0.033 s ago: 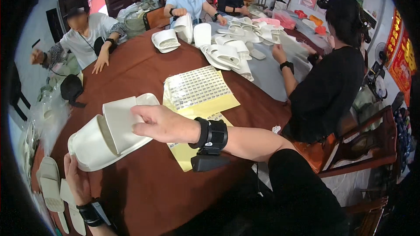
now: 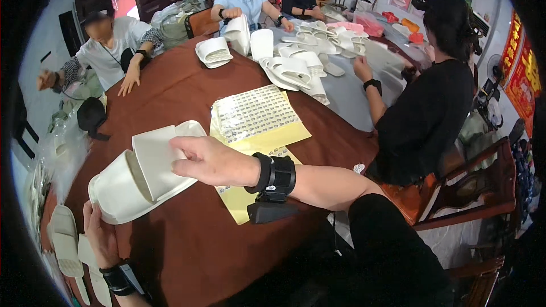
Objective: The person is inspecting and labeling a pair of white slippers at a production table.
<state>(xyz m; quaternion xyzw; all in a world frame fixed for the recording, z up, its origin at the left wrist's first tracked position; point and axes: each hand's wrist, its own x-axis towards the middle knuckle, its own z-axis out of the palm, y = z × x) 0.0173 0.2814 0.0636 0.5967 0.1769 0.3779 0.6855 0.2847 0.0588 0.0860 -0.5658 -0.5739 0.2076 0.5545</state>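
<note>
A white slipper [image 2: 120,190] is tilted above the brown-covered table, its rounded end toward the left. My left hand [image 2: 101,233] grips that end from below, with its fingers partly hidden. A smooth white panel [image 2: 154,162] overlaps the slipper; whether it belongs to a second slipper I cannot tell. My right hand [image 2: 213,159] reaches across from the right, thumb and forefinger closed in a pinch against this white piece. Anything small between those fingertips is hidden. Just beyond my right wrist lies a sheet of small printed stickers [image 2: 256,115] on yellow backing.
White slippers [image 2: 293,71] are heaped on the far side of the brown tablecloth [image 2: 210,256]. More slippers [image 2: 67,244] are at the lower left. Several people sit around the table; a wooden chair [image 2: 472,193] stands at right. Plastic bags [image 2: 65,148] bulge along the left.
</note>
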